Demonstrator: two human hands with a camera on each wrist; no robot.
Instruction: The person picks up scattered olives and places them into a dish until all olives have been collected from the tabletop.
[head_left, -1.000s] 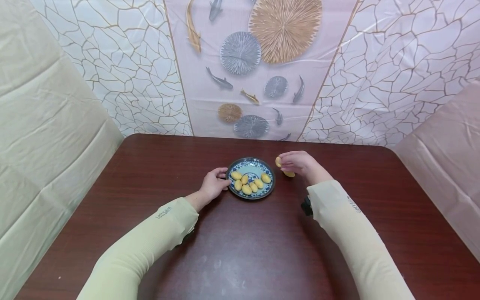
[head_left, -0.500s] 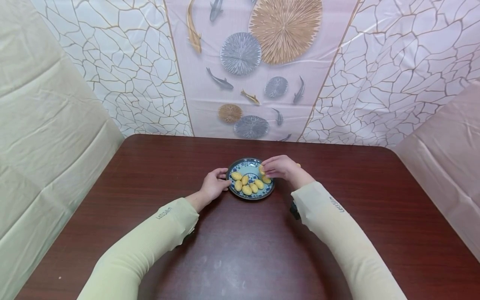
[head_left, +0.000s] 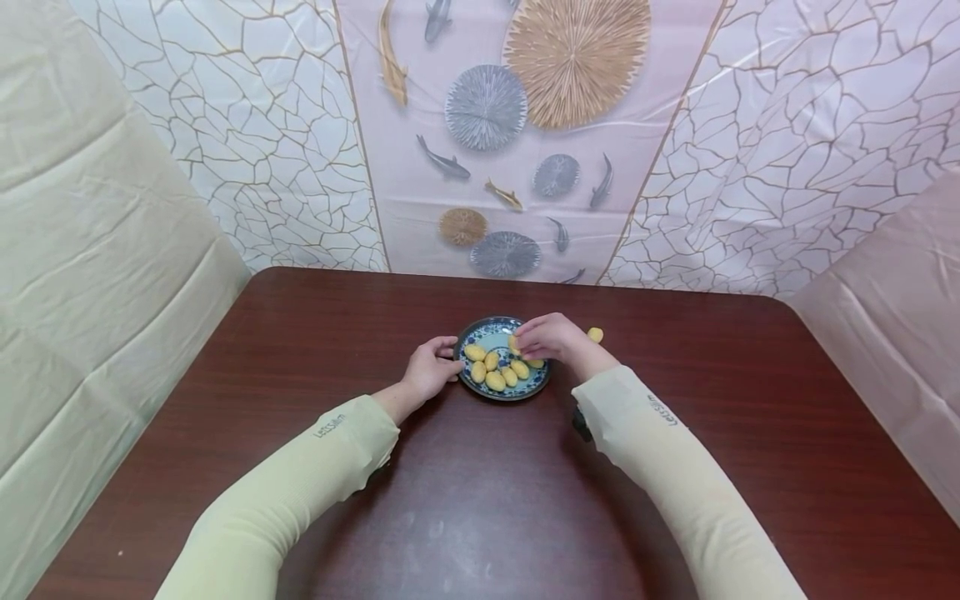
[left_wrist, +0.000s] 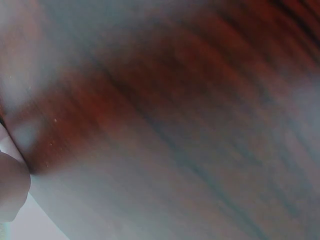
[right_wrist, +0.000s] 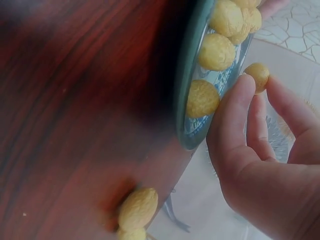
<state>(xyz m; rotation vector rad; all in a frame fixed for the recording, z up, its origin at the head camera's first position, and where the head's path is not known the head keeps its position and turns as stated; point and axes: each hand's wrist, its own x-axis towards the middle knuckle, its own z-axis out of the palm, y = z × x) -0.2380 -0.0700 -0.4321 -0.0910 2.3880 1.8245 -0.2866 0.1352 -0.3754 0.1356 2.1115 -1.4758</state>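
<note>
A round plate with a blue-and-white pattern and dark rim holds several small yellow potatoes. At its left side, my left hand grips the rim, thumb on top; only part of the thumb shows in the left wrist view. Over the plate's right part, my right hand pinches one small potato between thumb and fingertips. The right wrist view shows it above the plate's surface, beside the other potatoes. The right hand partly hides the plate's right edge in the head view.
To the right of the plate, behind my right wrist, two more potatoes lie close together on the dark red-brown table; one potato shows in the head view. A patterned cloth hangs behind the table's far edge.
My right hand has moved left with the pinched potato, from beside the plate to over its right part. The left hand has stayed at the rim.
</note>
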